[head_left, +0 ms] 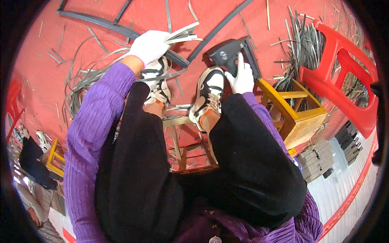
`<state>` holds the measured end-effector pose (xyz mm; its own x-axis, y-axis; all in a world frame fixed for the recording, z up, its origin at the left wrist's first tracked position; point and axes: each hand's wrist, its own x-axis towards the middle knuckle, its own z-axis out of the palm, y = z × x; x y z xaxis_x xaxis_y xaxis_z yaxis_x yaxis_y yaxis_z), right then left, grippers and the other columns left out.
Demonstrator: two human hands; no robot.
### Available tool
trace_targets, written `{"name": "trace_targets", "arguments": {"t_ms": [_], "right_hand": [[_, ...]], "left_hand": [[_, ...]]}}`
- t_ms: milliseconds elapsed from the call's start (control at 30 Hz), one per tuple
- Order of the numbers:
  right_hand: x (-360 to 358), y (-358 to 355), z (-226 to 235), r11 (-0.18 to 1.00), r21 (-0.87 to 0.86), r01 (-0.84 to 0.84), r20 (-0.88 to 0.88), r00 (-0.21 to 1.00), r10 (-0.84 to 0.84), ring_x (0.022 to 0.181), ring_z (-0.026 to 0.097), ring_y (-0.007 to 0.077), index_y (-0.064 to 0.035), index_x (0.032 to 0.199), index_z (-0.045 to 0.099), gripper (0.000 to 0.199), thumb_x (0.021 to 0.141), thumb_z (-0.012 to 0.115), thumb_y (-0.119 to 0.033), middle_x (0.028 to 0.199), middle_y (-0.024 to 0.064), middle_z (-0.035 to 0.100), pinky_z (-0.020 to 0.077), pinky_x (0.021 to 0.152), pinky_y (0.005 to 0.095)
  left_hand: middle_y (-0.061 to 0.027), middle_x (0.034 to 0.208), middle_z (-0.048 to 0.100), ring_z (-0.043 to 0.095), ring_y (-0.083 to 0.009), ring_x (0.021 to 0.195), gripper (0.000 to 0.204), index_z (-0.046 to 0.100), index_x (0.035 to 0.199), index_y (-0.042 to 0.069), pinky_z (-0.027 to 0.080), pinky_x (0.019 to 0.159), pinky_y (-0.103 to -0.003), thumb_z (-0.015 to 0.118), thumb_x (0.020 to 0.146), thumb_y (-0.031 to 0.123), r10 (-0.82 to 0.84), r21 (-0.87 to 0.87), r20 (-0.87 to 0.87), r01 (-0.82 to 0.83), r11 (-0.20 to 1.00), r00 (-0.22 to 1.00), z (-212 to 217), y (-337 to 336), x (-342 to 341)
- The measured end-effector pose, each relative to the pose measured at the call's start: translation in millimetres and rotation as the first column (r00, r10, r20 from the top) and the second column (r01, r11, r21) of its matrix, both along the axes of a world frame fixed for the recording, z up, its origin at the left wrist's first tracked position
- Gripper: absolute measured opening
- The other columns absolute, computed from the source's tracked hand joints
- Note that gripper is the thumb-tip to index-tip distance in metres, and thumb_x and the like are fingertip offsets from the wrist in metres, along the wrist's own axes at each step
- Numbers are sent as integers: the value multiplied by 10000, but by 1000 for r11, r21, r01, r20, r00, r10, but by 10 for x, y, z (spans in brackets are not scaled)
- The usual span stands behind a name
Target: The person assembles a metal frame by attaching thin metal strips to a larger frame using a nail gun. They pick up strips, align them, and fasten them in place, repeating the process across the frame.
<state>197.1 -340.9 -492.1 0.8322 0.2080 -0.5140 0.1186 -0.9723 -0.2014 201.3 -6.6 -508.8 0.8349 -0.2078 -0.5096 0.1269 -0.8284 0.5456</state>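
My left hand (149, 45), in a white glove, is closed around a small bundle of flat grey and white strips (184, 36), their ends sticking out to the right. It is above my left shoe and beside a corner of a dark grey bar frame (97, 25) lying on the red floor. My right hand (243, 77), gloved too, grips the handle of a black staple gun (222, 53), one finger stretched along it. The gun is just beyond my right shoe. Its tip and the strips' hidden ends inside my left glove cannot be made out.
A yellow wooden stool (302, 117) and a red plastic stool (352, 77) stand at my right, with a heap of loose strips (302, 44) behind. More strips (83, 81) curl at the left. Stacked grey pieces (318, 160) lie lower right. Another person (36, 198) is at lower left.
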Motion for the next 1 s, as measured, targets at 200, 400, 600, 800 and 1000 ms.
{"name": "trace_targets", "arguments": {"t_ms": [200, 400, 600, 800, 1000], "right_hand": [[184, 476, 434, 815, 541, 210, 19, 965, -261, 1010, 581, 257, -42, 1339, 486, 608, 802, 717, -208, 1117, 146, 555, 476, 883, 381], [489, 994, 995, 267, 651, 711, -722, 688, -72, 911, 618, 115, 8, 1114, 644, 265, 906, 643, -156, 979, 54, 658, 496, 801, 245], [538, 1031, 1104, 359, 580, 731, -605, 682, -411, 782, 643, 110, 14, 977, 697, 189, 894, 648, -149, 906, 73, 686, 508, 694, 225], [519, 1080, 1071, 411, 656, 633, -606, 766, -214, 701, 626, 97, 18, 1032, 667, 202, 865, 668, -96, 817, 58, 675, 506, 635, 225], [485, 957, 967, 365, 562, 742, -717, 657, -231, 716, 650, 119, 22, 970, 664, 151, 874, 661, -95, 823, 69, 682, 532, 653, 236]], "left_hand": [[-14, 780, 692, 539, -90, 576, 318, 698, 994, 70, 427, 533, -253, 569, 908, 348, 555, -457, -274, -614, 643, 785, 566, -17, 282], [42, 696, 575, 386, -13, 522, 304, 655, 1030, 27, 304, 463, -166, 543, 970, 303, 33, -641, -736, -712, 287, 676, 1018, -330, 26], [-78, 873, 686, 627, -96, 698, 372, 596, 1155, -29, 489, 586, -209, 512, 989, 294, 153, -491, -854, -867, 79, 497, 984, -411, -30], [-34, 826, 697, 617, -85, 630, 439, 641, 1073, 15, 498, 542, -220, 479, 969, 410, -6, -635, -611, -486, 601, 791, 1035, -359, -87], [-12, 709, 628, 517, -63, 579, 408, 699, 964, 39, 411, 534, -216, 487, 968, 387, 123, -551, -719, -669, 499, 684, 1016, -344, -99]]}}
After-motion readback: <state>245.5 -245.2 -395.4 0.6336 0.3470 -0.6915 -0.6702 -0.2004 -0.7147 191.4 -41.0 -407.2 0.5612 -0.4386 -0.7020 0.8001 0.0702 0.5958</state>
